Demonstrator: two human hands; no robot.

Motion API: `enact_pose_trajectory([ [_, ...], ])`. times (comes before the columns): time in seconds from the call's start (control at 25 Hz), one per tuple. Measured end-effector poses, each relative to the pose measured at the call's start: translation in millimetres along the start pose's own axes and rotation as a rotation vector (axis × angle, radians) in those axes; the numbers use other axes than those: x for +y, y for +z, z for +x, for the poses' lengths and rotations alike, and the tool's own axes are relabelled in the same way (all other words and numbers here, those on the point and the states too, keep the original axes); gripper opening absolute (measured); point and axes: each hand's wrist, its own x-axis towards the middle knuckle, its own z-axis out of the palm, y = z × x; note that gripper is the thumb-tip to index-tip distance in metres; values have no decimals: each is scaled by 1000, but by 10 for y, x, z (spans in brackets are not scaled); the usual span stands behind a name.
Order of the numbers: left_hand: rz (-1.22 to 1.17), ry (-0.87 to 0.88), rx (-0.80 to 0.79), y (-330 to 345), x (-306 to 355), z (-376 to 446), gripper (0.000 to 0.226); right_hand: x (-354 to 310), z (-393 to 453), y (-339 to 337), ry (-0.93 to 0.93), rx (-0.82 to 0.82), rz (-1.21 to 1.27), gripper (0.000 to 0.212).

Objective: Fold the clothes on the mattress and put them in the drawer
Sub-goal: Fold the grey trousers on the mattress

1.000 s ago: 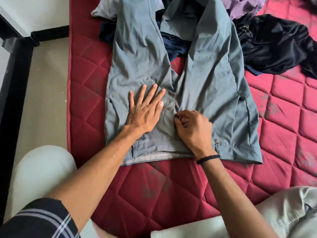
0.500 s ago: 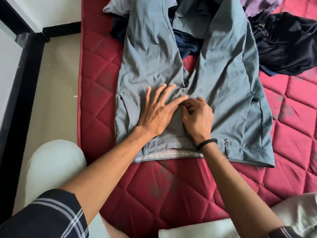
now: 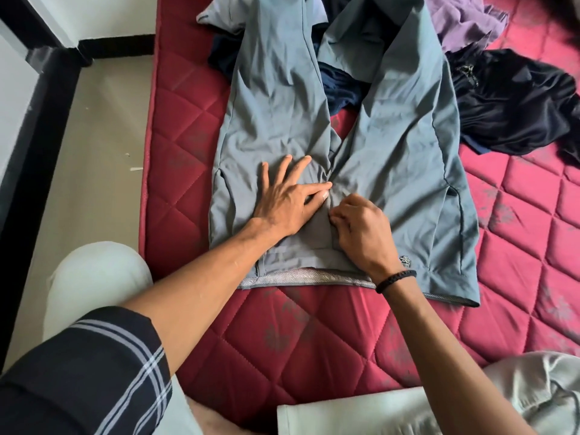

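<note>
Grey-blue trousers (image 3: 405,146) lie spread on the red quilted mattress (image 3: 314,334), waistband toward me, legs running away. My left hand (image 3: 285,199) presses flat on the left half near the fly, fingers spread. Beside it my right hand (image 3: 361,230), with a black wristband, has its fingers curled and pinches the fly fabric at the centre seam. The two hands touch at the fingertips. No drawer is in view.
More clothes are heaped at the far end: a black garment (image 3: 514,105), a purple one (image 3: 455,20), a navy one (image 3: 339,86) under the trouser legs and a pale blue one (image 3: 219,14). The beige floor (image 3: 94,152) lies left of the mattress. My knees frame the near edge.
My left hand slid right across the trousers until its fingertips met my right hand at the fly. The right hand stayed curled on the centre seam. The camera view shifted slightly.
</note>
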Motion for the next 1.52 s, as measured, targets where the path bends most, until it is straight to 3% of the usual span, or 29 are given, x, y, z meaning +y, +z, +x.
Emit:
enact_pose_trajectory([
  [0.32,-66,-24,-102,-53,-6,21,44,-34,100,15,126,-47,-11,6],
  [0.52,-32,-29,-100,-31,2,22,41,-89,207,165,358,66,-103,16],
  [0.76,-63,-47,-109,-43,20,12,40,-85,-169,163,88,124,-43,15],
  [0.92,-71,-61,-132,-58,23,9,40,-70,-120,98,77,65,15,9],
  [1.08,-65,-63,-148,-59,33,29,39,-38,-201,3,-60,-22,-15,8],
  [1.24,-66,-72,-181,-114,46,40,41,-86,-274,20,81,-13,-14,5],
  [1.4,-105,1,-254,-234,45,-69,66,-90,-221,79,305,-20,-2,10],
  [1.52,22,214,-170,-186,-13,-322,97,-31,-74,5,273,-154,48,14],
])
